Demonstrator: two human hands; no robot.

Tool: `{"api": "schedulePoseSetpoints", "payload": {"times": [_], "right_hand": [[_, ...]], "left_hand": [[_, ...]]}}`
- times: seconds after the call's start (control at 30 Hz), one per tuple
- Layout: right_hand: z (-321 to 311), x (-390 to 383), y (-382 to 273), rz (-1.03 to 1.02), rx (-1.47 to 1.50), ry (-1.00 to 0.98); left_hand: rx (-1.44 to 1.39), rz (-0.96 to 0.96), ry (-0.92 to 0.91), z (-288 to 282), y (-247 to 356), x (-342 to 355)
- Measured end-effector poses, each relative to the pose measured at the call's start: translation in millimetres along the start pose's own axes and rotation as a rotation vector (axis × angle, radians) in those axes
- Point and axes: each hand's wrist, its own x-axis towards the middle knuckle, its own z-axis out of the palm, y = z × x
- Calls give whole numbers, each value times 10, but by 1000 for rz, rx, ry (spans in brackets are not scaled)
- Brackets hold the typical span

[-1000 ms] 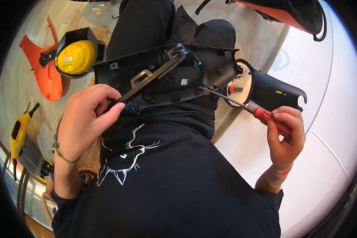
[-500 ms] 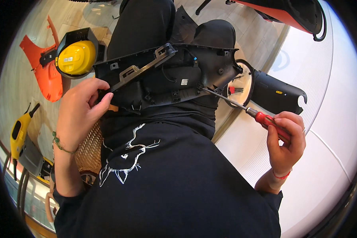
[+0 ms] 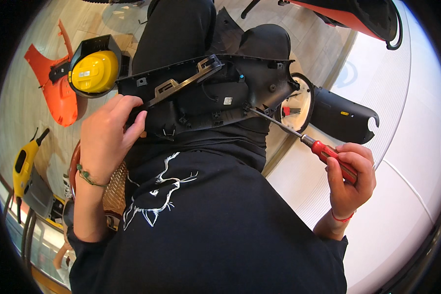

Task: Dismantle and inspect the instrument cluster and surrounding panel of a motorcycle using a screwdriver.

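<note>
A large black plastic panel (image 3: 259, 78) lies inside-up across my thighs. A long black bracket (image 3: 201, 68) with raised loops lies diagonally over it, and my left hand (image 3: 108, 137) pinches its lower-left end. My right hand (image 3: 350, 174) grips a screwdriver (image 3: 319, 148) with a red handle, its metal tip touching the inside of the panel just right of centre, among small black clips and posts. A short cable with a blue end (image 3: 241, 76) lies on the panel.
An orange shell (image 3: 59, 102) and a yellow-lidded black housing (image 3: 97, 67) sit left. A yellow-grey part (image 3: 27, 169) is lower left, a wicker seat (image 3: 110, 191) under me. Right are a cream housing (image 3: 299, 90), black cover (image 3: 335, 110) and white platform (image 3: 394, 210). A red-black part (image 3: 348, 14) is top right.
My left hand has shifted slightly up and right, and the bracket in it lies a little differently. My right hand and the screwdriver handle have moved slightly down.
</note>
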Motion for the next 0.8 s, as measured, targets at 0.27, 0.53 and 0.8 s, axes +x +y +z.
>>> {"api": "schedulePoseSetpoints", "payload": {"times": [0.27,0.53,0.8], "right_hand": [[15,6,0,26,4,6],[23,-84,-63,-105,-28,-139],[-24,-216,-6,-213,-43,-215]], "left_hand": [[-86,-52,16,-28,107,16],[-88,208,155,59,313,-61],[-293,318,-293,586,543,-231]]}}
